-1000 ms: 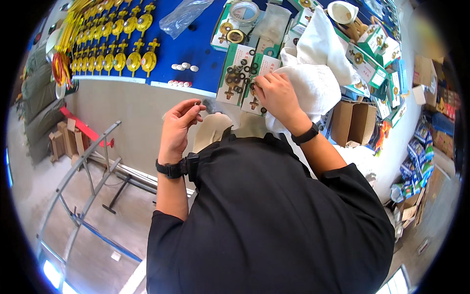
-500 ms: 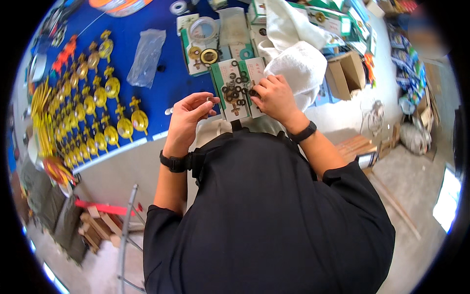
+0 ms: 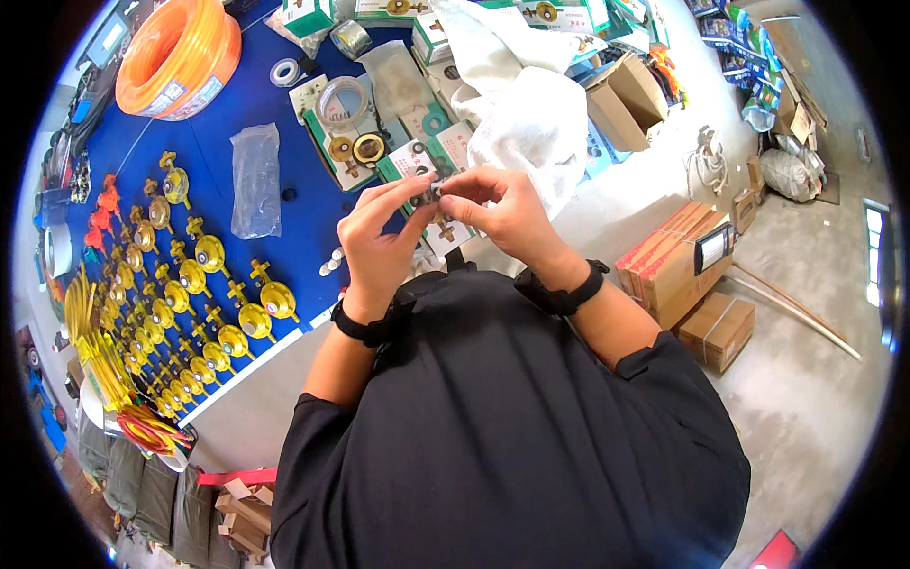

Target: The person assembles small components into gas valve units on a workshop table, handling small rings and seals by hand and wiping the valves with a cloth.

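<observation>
- The left hand (image 3: 377,237) is sitting left of the white cloth (image 3: 536,123) and nearer the body, its thumb and forefinger nearly closed, pinching a small part (image 3: 432,194) between the tips.
- The right hand (image 3: 507,213) is resting just below the cloth, the nearer of the two to it, with thumb and fingers drawn close together at the same part – whether it is gripping the part or only touching it, I cannot tell.
- The small part is lying directly between the two sets of fingertips, left of the cloth and toward the body; the hands are facing each other across it, about equally near. Its long axis is not showing: the fingers are covering most of it.
- A white-and-green carton (image 3: 406,158) is lying beneath the fingers, left of the cloth, with dark rings (image 3: 418,148) showing on it – some possibly hidden by the hands.
- A gold-coloured ring (image 3: 369,148) is lying farther left of the cloth, and yellow regulators (image 3: 209,253) are standing or lying in rows well to its left.
</observation>
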